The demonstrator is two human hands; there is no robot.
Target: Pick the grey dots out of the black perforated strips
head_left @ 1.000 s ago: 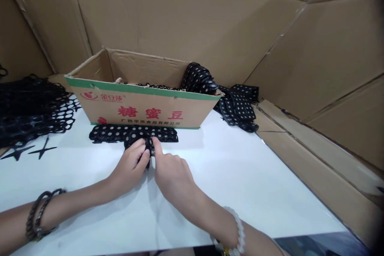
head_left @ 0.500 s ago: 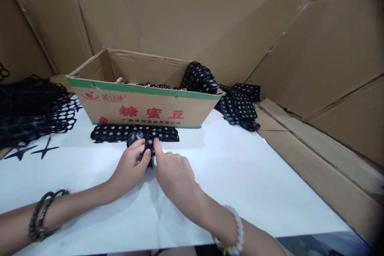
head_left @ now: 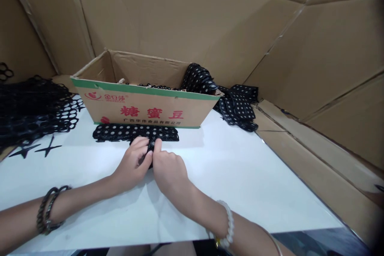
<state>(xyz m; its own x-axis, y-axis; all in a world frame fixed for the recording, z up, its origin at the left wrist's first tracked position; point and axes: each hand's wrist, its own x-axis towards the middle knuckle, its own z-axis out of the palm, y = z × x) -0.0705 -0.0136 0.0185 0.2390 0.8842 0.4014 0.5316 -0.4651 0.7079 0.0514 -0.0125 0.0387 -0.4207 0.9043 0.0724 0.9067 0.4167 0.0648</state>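
Note:
Both my hands are close together at the middle of the white table. My left hand and my right hand pinch a small folded piece of black dotted mesh, which their fingers mostly hide. A long strip of the same black mesh with pale dots lies flat just beyond my fingertips, against the front of a cardboard box. I cannot tell whether the pinched piece joins that strip.
A heap of black plastic mesh lies at the left, with small black cross-shaped pieces in front of it. More dotted strips lie right of the box, and some drape over its corner. Cardboard sheets line the back and right.
My right hand has moved closer to my left, and the two now cover more of the folded piece. The view has shifted slightly.

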